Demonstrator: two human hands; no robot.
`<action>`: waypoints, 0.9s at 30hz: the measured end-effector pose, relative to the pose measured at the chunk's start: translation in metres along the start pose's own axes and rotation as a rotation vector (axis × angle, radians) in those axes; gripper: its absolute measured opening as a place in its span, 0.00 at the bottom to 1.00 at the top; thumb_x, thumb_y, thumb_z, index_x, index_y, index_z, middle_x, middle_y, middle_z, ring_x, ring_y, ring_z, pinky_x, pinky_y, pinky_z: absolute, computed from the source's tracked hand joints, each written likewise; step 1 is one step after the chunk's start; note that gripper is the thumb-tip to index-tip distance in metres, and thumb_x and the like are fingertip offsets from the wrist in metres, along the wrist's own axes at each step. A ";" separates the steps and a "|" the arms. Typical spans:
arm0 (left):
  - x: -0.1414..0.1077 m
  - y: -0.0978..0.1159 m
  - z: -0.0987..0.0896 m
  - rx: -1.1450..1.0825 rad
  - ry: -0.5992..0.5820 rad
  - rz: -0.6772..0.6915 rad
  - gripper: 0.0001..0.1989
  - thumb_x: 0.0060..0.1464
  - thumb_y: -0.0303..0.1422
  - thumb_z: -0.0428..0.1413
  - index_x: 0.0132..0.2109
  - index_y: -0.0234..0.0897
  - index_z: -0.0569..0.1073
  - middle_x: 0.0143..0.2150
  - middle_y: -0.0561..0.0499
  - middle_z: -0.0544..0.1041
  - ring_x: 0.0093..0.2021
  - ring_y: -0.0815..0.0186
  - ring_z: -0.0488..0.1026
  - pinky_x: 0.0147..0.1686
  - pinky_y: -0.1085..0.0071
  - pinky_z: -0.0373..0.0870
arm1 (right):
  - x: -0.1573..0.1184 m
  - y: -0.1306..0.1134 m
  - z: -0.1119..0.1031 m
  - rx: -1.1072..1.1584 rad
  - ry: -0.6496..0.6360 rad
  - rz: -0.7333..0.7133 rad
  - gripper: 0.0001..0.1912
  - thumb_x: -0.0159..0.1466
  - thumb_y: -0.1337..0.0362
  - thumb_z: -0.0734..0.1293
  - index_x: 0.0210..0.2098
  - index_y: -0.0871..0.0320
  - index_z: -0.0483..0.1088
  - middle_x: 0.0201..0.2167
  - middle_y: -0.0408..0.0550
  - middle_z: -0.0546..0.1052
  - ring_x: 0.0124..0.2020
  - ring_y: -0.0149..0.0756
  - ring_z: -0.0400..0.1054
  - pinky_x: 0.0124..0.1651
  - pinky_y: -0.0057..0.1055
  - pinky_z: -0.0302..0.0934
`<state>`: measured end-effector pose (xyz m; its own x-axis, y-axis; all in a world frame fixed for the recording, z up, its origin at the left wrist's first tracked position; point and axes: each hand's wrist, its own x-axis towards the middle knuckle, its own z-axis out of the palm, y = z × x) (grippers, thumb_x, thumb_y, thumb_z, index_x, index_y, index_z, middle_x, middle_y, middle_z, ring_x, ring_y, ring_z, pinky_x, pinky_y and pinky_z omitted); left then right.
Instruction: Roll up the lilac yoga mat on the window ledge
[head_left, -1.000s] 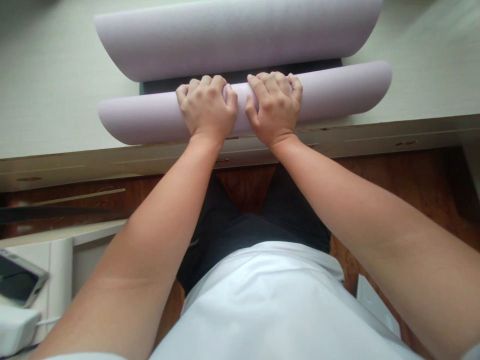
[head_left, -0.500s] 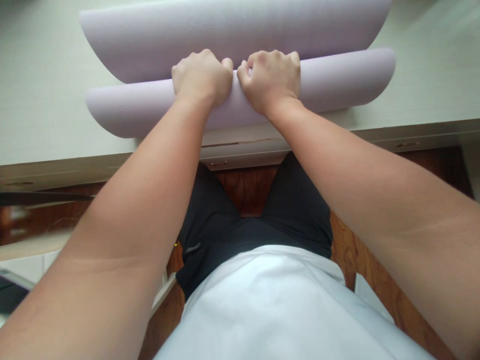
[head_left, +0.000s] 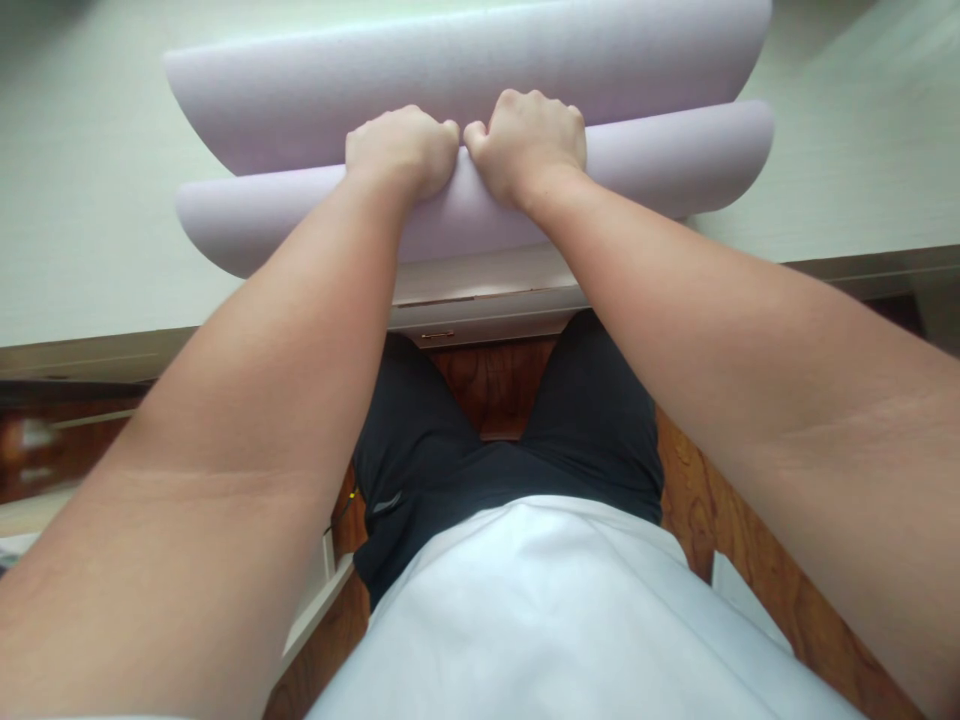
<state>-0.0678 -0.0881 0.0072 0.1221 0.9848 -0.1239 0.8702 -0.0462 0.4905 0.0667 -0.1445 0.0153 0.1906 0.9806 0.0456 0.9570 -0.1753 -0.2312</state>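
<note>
A pale lilac sheet, perhaps a mat, lies across the desk as two curled rolls side by side. The far roll is the larger one; whether the two join underneath is hidden. Over the middle of the near roll, my left hand and my right hand are closed side by side, thumbs almost touching. Between them the surface is pinched into a small dent. My fingertips are out of sight on the far side of the near roll.
The pale desk reaches out to both sides, its front edge just before the near roll. Below it is a drawer front with a small handle. My legs in dark trousers are under the edge, above a wooden floor.
Both hands keep their hold on the near roll. In the picture, my right hand and the rolls' right ends sit slightly further left, and the far roll's left end slightly lower.
</note>
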 end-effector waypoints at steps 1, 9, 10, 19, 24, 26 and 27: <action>0.001 0.000 0.000 0.048 -0.027 -0.039 0.33 0.61 0.53 0.61 0.56 0.25 0.77 0.64 0.37 0.76 0.63 0.40 0.67 0.69 0.32 0.51 | 0.002 0.000 0.000 0.007 -0.006 -0.001 0.32 0.71 0.48 0.58 0.50 0.73 0.75 0.53 0.63 0.79 0.56 0.55 0.74 0.63 0.53 0.60; -0.056 0.010 -0.002 0.091 0.158 -0.109 0.38 0.58 0.62 0.56 0.57 0.30 0.75 0.65 0.40 0.75 0.60 0.47 0.64 0.65 0.40 0.50 | -0.052 0.002 -0.004 0.082 0.151 -0.042 0.31 0.74 0.48 0.55 0.46 0.70 0.76 0.50 0.63 0.79 0.58 0.47 0.71 0.68 0.53 0.51; -0.065 0.008 0.001 0.083 0.187 -0.102 0.39 0.58 0.62 0.54 0.57 0.30 0.75 0.65 0.40 0.75 0.60 0.47 0.63 0.65 0.39 0.47 | -0.064 0.004 -0.003 0.083 0.189 -0.077 0.33 0.75 0.46 0.52 0.47 0.69 0.75 0.50 0.62 0.79 0.60 0.46 0.69 0.68 0.53 0.49; -0.110 -0.016 0.032 0.007 0.331 0.125 0.47 0.55 0.71 0.31 0.54 0.42 0.76 0.59 0.44 0.77 0.61 0.47 0.55 0.65 0.45 0.32 | -0.111 0.028 0.025 -0.024 0.311 -0.236 0.31 0.72 0.52 0.49 0.69 0.48 0.65 0.67 0.46 0.70 0.70 0.50 0.58 0.77 0.56 0.44; -0.132 -0.021 0.045 -0.003 0.324 0.196 0.45 0.58 0.68 0.31 0.62 0.43 0.71 0.65 0.47 0.71 0.64 0.51 0.51 0.69 0.52 0.27 | -0.126 0.043 0.043 -0.001 0.266 -0.263 0.36 0.72 0.50 0.49 0.77 0.47 0.53 0.77 0.41 0.53 0.79 0.50 0.40 0.80 0.61 0.34; -0.142 -0.024 0.051 -0.003 0.321 0.220 0.43 0.59 0.65 0.34 0.67 0.43 0.67 0.70 0.50 0.67 0.68 0.52 0.50 0.71 0.54 0.25 | -0.134 0.048 0.049 0.003 0.271 -0.269 0.37 0.72 0.50 0.50 0.78 0.48 0.51 0.78 0.42 0.51 0.80 0.51 0.36 0.79 0.64 0.32; -0.147 -0.026 0.053 0.004 0.322 0.226 0.42 0.60 0.63 0.35 0.69 0.43 0.65 0.72 0.52 0.65 0.70 0.53 0.49 0.71 0.55 0.24 | -0.140 0.050 0.052 0.004 0.273 -0.269 0.37 0.72 0.50 0.51 0.79 0.48 0.49 0.78 0.43 0.51 0.81 0.51 0.35 0.78 0.66 0.32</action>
<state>-0.0830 -0.2411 -0.0333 0.1549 0.9519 0.2642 0.8407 -0.2675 0.4709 0.0762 -0.2857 -0.0529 -0.0156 0.9318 0.3626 0.9801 0.0861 -0.1791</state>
